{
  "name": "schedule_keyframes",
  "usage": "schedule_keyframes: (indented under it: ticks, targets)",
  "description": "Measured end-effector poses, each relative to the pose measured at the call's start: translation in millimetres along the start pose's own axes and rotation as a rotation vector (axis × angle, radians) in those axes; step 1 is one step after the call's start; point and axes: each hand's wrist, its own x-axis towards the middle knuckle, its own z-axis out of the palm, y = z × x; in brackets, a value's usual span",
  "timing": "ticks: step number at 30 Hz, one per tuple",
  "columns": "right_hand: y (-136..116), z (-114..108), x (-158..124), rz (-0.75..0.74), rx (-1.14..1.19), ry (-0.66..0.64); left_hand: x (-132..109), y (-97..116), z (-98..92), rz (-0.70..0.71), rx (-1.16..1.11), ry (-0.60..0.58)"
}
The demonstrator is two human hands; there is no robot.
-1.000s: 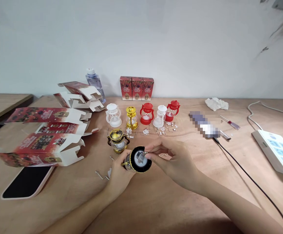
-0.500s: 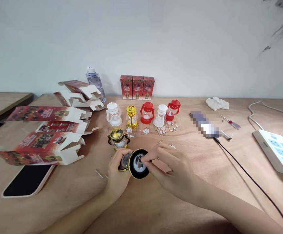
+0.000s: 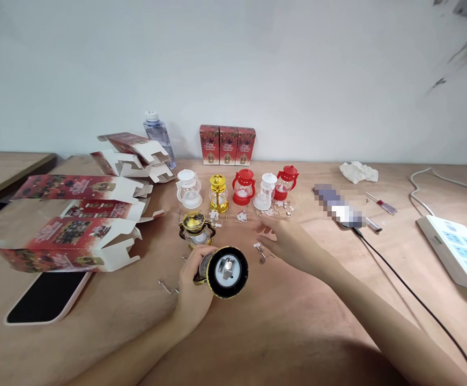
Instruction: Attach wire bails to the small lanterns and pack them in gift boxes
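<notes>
My left hand (image 3: 195,279) is wrapped round a black-and-gold lantern (image 3: 206,268), tipped so that its underside faces me. In the black base, an open battery compartment (image 3: 228,269) shows metal contacts in a white disc. My right hand (image 3: 279,236) hovers over the table to the right of the lantern, its fingers slightly bent and apart, with nothing visible in them. Below its fingers lie small round button cells (image 3: 262,260) and a white tab (image 3: 256,245). Behind my left hand stands a second black-and-gold lantern (image 3: 194,222).
White, gold and red lanterns (image 3: 243,187) stand in a row, with wire handles and small parts before them. Unfolded boxes (image 3: 76,233) and a phone (image 3: 46,300) lie left. A bottle (image 3: 157,134) stands behind. Rightward are a screwdriver (image 3: 386,206) and a power strip (image 3: 456,244).
My right hand has left the lantern's base and moved up and right to the small parts. The battery compartment is uncovered to view. My left hand keeps its hold, turning the base slightly.
</notes>
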Motion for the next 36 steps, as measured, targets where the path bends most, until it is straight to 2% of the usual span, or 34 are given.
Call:
schedule_keyframes:
  ticks: [2,7,10,12,13,15,17,20,22,24,27,31,36]
  targets:
    - [3,5,3,0.046,0.028,-0.085,0,1,-0.3,0.001,0.019,-0.009]
    - [-6,11,-2,0.079,0.483,0.031,-1,-4,1.3,-0.076,0.109,-0.042]
    - [-19,15,-11,0.091,0.634,-0.113,-2,-6,1.2,-0.056,0.251,-0.025]
    - [-26,22,-17,0.064,0.56,-0.226,-2,-8,0.8,0.02,0.358,-0.013]
    - [-28,26,-19,0.053,0.51,-0.238,-3,-8,0.8,0.063,0.404,-0.012]
    - [-28,36,-19,0.047,0.456,-0.155,-5,-9,1.4,0.147,0.466,-0.004]
    - [-21,42,-12,0.103,0.538,-0.007,-7,-9,2.9,0.236,0.477,0.035]
    - [-4,40,5,0.366,0.931,0.147,-9,-7,5.0,0.334,0.405,0.123]
    - [7,34,15,0.525,1.248,0.12,-9,-5,5.0,0.34,0.347,0.124]
    - [15,30,19,0.558,1.471,0.002,-9,-2,3.4,0.31,0.315,0.059]
    - [18,36,18,0.48,1.558,-0.186,-9,2,-0.4,0.235,0.265,-0.072]
    - [14,51,14,0.485,1.447,-0.341,-9,1,-3.0,0.062,0.093,-0.202]
    - [6,54,11,0.583,1.183,-0.355,-2,-7,-0.3,-0.207,-0.289,-0.302]
